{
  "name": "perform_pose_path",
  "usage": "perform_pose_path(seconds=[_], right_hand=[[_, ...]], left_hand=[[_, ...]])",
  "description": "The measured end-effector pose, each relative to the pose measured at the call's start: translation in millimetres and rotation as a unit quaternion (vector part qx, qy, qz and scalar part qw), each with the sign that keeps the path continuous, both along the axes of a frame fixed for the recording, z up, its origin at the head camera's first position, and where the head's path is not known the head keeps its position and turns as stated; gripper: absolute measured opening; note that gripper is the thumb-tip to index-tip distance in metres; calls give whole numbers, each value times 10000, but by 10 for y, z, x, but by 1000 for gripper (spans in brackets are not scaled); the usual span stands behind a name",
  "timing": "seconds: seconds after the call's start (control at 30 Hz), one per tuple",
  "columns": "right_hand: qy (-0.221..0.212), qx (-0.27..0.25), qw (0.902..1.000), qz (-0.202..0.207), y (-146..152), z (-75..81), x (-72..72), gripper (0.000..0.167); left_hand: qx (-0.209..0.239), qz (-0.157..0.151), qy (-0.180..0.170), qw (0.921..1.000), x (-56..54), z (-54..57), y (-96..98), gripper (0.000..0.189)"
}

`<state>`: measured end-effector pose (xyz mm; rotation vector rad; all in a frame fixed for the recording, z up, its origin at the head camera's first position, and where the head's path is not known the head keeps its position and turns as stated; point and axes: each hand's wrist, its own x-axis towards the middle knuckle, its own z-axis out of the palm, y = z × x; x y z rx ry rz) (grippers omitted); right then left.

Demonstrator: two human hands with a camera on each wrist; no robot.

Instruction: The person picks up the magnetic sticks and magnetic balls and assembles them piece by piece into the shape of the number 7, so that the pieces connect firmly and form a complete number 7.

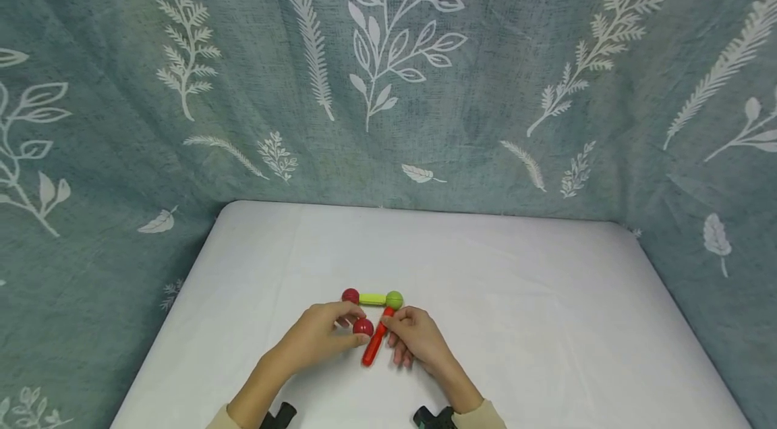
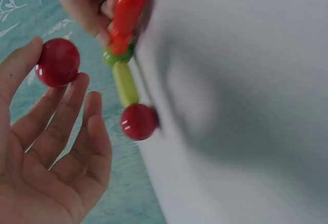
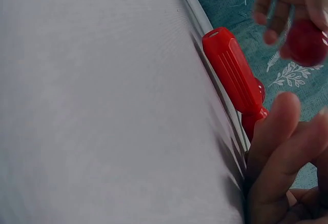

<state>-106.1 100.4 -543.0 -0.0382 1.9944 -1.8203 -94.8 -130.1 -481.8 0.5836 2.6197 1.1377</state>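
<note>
My left hand [image 1: 320, 334] pinches a shiny red ball [image 2: 58, 62] between thumb and fingertips, clear of the tabletop. To its right, my right hand [image 1: 420, 338] grips a red ribbed plastic rod [image 3: 233, 70] with a narrowed neck, near the rod's far end. That far end meets a green ball [image 1: 394, 299]; fingers partly hide the rod there. A yellow-green bar [image 1: 372, 299] links the green ball to a second red ball [image 2: 139, 122]. The held red ball is close beside the rod; whether they touch, I cannot tell.
A white-covered table [image 1: 522, 307] with rounded far corners lies under the pieces. Blue-green cloth [image 1: 473, 146] with white leaf prints hangs behind and at both sides. Dark devices [image 1: 434, 417] sit at both wrists.
</note>
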Motion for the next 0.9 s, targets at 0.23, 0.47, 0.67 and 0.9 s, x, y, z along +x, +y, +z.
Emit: perform_pose_path(seconds=[0.23, 0.47, 0.67, 0.9], right_hand=[[-62, -32, 10000, -27, 1, -2, 2, 31], [-87, -27, 10000, -38, 7, -9, -12, 30], [-120, -46, 9999, -47, 14, -8, -16, 31], [-132, -46, 9999, -17, 7, 1, -11, 31]], left_hand=[[-34, -82, -257, 9996, 264, -182, -89, 31], [-90, -136, -477, 9987, 351, -266, -131, 29], [-67, -161, -562, 9983, 371, -328, -84, 27], [-132, -83, -544, 9984, 382, -313, -27, 26]])
